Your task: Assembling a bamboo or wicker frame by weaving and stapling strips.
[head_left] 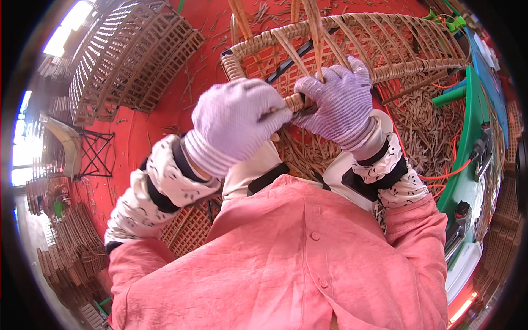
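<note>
A woven wicker frame [390, 70] with a rim wrapped in rattan strips leans away in front of me. Both hands wear pale purple striped gloves. My left hand [234, 118] is closed at the near edge of the frame, fingertips pressed together beside the wrapped rim [294, 102]; whatever strip they pinch is hidden. My right hand [344, 99] is just to its right, its fingers bent around the same rim, with the thumb beneath. Several long rattan strips [317, 33] rise from the frame past my right hand.
Stacked woven panels [137, 60] stand at the far left on the red floor [129, 151]. Cut rattan scraps [423, 121] heap below the frame. To the right are a green table edge [472, 132], tools with an orange hose [448, 175] and a green bar [450, 96].
</note>
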### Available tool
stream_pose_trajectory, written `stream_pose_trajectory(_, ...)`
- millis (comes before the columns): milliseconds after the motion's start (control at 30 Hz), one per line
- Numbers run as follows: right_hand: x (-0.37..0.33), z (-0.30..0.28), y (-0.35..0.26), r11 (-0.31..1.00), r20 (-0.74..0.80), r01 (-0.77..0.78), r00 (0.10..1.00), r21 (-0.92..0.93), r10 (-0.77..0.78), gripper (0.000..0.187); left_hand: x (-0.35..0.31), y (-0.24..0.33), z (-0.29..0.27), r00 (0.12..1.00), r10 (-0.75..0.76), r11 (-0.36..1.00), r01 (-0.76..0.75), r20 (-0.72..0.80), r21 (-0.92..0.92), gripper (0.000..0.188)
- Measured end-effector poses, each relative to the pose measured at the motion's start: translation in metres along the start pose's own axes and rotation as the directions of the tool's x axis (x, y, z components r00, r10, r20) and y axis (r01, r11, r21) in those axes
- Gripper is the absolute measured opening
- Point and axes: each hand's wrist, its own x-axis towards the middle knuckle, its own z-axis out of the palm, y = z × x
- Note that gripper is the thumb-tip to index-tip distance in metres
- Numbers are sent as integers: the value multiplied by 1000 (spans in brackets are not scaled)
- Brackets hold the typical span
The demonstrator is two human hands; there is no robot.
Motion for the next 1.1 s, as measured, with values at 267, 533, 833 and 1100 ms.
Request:
stream_pose_trajectory(267,0,1,1,1000,-4,3,1000,28,-3,45,-24,-12,38,892,322,942,-268,-317,203,20)
stream_pose_trajectory(533,-13,-19,26,978,-94,200,976,60,-194,56,-26,-31,56,835,313,947,-309,-453,84,29)
stream_pose_trajectory(833,0,-23,76,992,28,121,992,-34,-120,57,-18,-47,54,794,369,919,-388,-484,65,30)
stream_pose_trajectory(1100,-10,-31,32,991,19,102,995,-86,-100,45,-35,-72,42,731,478,852,-520,-487,57,28)
